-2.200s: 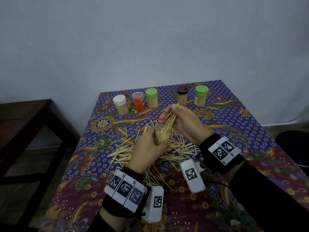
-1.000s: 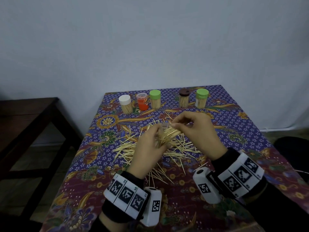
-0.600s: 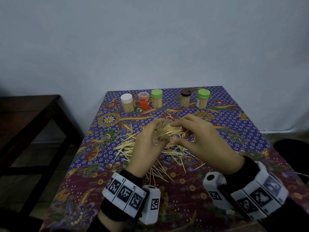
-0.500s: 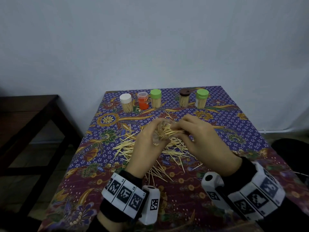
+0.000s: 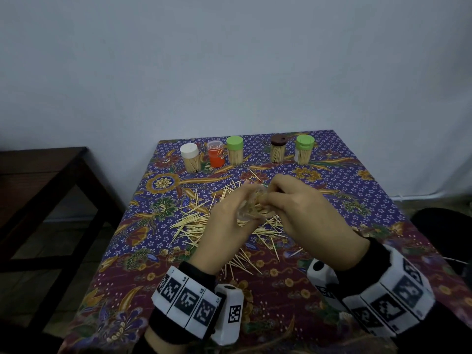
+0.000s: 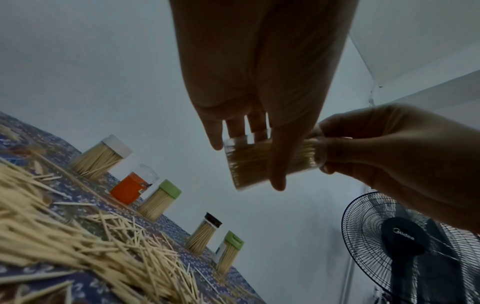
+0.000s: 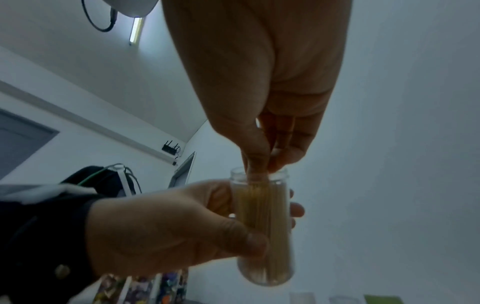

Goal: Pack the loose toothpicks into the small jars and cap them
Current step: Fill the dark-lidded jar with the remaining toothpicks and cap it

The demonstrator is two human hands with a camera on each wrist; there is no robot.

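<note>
My left hand (image 5: 229, 221) grips a clear small jar (image 5: 251, 209) packed with toothpicks and holds it tilted above the table. In the left wrist view, the jar (image 6: 249, 162) lies nearly sideways between fingers and thumb. My right hand (image 5: 293, 200) is at the jar's open mouth, where its thumb and fingertips (image 7: 255, 158) pinch the toothpick ends. The jar (image 7: 275, 236) has no cap on it. A pile of loose toothpicks (image 5: 194, 223) lies on the patterned tablecloth under both hands.
Along the table's far edge stand several jars: white-capped (image 5: 190, 158), orange (image 5: 215, 154), green-capped (image 5: 235, 150), brown-capped (image 5: 278, 149) and green-capped (image 5: 304, 149). A dark wooden table (image 5: 38, 175) stands to the left. A black fan (image 6: 405, 240) is off to the right.
The bundle that stuck out of the jar has gone down into it. My right hand has closed in on the jar's mouth, and the jar has tipped further over.
</note>
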